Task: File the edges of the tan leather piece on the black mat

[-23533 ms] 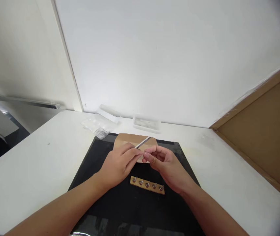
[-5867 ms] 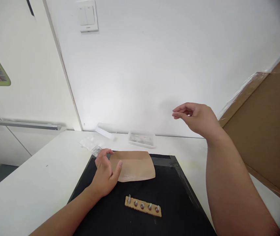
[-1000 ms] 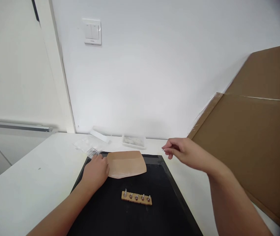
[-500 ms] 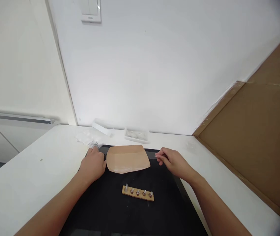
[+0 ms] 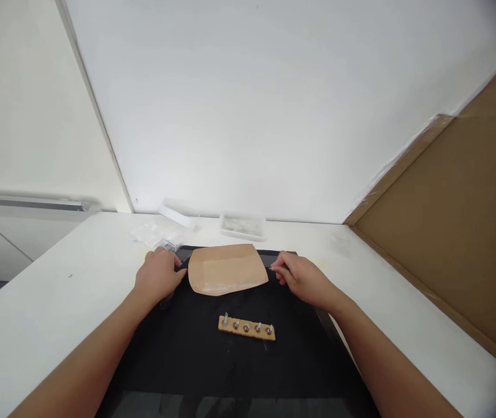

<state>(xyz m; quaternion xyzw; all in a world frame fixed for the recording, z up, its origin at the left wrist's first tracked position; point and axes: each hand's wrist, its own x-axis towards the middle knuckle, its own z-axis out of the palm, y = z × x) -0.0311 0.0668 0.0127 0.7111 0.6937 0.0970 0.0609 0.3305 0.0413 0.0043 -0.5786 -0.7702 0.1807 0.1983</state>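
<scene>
My left hand (image 5: 158,273) is closed at the far left corner of the black mat (image 5: 178,360). Something dark shows between its thumb and fingers, too hidden to name. At the far right of the mat, my right hand (image 5: 297,276) pinches a tiny pale piece at its fingertips, too small to make out. A tan sheet with curved edges (image 5: 228,270) lies between the two hands. Nearer to me rests a small wooden strip (image 5: 246,328) with a row of several round brown holes or beads, each with a clear peg standing up.
Behind the mat stand a clear plastic tray (image 5: 242,227) with small contents and a white lid-like piece (image 5: 176,213). Crumpled clear plastic (image 5: 145,233) lies on the white table (image 5: 65,307) at left. A cardboard panel (image 5: 448,215) leans along the right side.
My right hand has come slightly closer to the tan sheet. My left thumb and fingers now show a dark thing between them. The view has tilted a little, shifting the scene upward.
</scene>
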